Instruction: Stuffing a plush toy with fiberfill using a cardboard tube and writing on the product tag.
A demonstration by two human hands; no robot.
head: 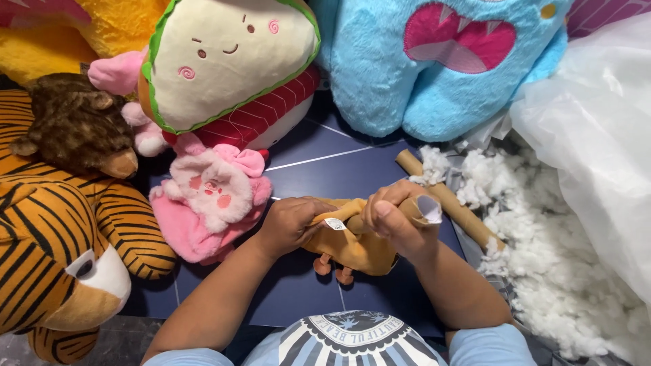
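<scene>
Plush skin, tan and flat, lies between my two hands over the dark blue floor; it looks still mostly empty, so I judge the filling is only at its start. My left hand is closed on its left edge, near the small white label. My right hand is clamped around a cardboard tube and the skin's opening. To the right of this hand lies a longer cardboard roll and a big heap of loose white stuffing, not yet used.
</scene>
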